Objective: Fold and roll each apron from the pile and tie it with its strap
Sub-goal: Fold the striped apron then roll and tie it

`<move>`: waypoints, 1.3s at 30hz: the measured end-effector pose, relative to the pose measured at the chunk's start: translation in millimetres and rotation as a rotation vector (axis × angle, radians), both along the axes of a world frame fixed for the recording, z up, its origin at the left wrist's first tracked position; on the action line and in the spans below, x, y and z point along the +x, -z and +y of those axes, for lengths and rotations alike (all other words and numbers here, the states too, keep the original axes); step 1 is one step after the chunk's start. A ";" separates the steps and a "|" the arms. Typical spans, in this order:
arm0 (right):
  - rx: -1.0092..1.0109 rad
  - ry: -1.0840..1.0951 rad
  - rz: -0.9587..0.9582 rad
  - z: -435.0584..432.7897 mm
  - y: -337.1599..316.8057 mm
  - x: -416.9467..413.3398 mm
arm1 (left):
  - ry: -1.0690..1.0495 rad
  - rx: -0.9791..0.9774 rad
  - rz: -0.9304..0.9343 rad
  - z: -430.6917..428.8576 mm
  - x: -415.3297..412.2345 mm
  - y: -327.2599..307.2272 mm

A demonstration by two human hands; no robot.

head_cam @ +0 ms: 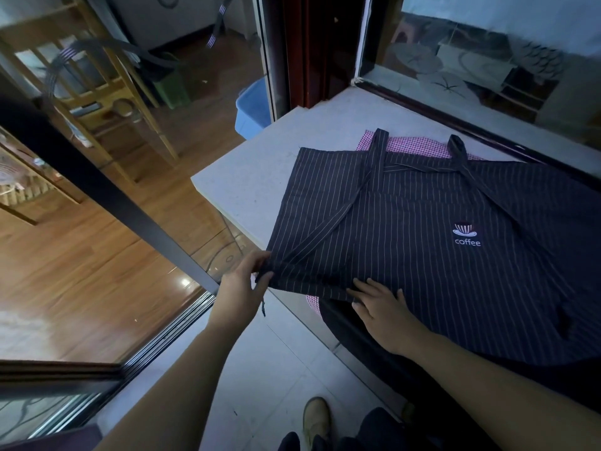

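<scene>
White counter (pixel 260 177) in front of me. Pink checked cloth (pixel 419 146) lies flat on it, mostly covered by the dark striped apron (pixel 422 206) spread on top. The apron's near edge hangs past the counter's front edge toward me.

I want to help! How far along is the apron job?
The striped apron lies spread on the table, straps across it. The left hand pinches its corner; the right hand presses its edge. Folding, rolling and tying remain, then the pink checked apron underneath.

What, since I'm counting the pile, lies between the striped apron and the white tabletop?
A pink checked cloth lies there, showing past the striped apron at its far edge; head view.
</scene>
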State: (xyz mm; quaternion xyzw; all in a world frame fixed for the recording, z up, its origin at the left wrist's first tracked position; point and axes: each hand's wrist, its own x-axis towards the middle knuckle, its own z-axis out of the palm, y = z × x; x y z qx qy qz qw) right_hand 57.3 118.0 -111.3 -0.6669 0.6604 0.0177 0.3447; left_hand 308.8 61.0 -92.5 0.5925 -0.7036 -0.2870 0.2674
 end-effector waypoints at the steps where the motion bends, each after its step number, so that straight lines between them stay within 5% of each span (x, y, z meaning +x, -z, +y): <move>1: 0.004 -0.006 0.001 -0.7 -0.7 0.0 | 0.012 0.016 0.000 7.4 0.0 4.3; 8: 0.014 -0.023 0.011 0.8 -1.4 -0.3 | -0.425 0.210 0.240 33.0 -12.7 26.5; 14: 0.012 -0.023 0.021 1.1 0.7 0.3 | -0.511 0.384 0.213 23.7 -20.0 41.7; 16: 0.008 -0.023 0.023 0.6 0.6 0.4 | -0.649 0.583 0.445 24.0 -22.3 41.0; 19: 0.008 -0.031 0.035 1.1 1.4 0.3 | -0.679 0.933 1.075 30.4 -32.5 32.8; 25: 0.016 -0.035 0.043 0.5 2.2 0.6 | -0.776 1.047 1.394 24.9 -43.6 33.5; 32: 0.010 -0.036 0.046 1.1 1.9 0.4 | -0.775 1.019 1.760 22.5 -43.6 21.2; 39: -0.003 -0.019 0.039 1.8 1.5 1.5 | -0.801 0.631 1.655 13.6 -41.9 21.4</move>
